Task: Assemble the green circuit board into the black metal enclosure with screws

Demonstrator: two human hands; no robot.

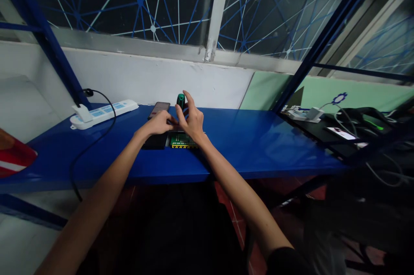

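Observation:
A screwdriver (180,99) with a green and black handle stands upright over a green circuit board (181,140) with a row of yellow ports along its near edge. My right hand (192,120) is around the handle, thumb and fingers at its sides, the index finger raised by its top. Close on its left, my left hand (158,122) has its fingers drawn together low over the board, near the screwdriver's lower end; what they pinch, if anything, is hidden. Beneath the left wrist lies a flat black piece (155,142), beside the board. The screwdriver's tip is hidden by my hands.
Behind my left hand lies a phone (161,105). A white power strip (106,113) with a plug and a black cable (97,139) is at the left of the blue table (252,145). Blue posts rise at both sides. Chargers, cables and a lit phone (341,133) lie at right.

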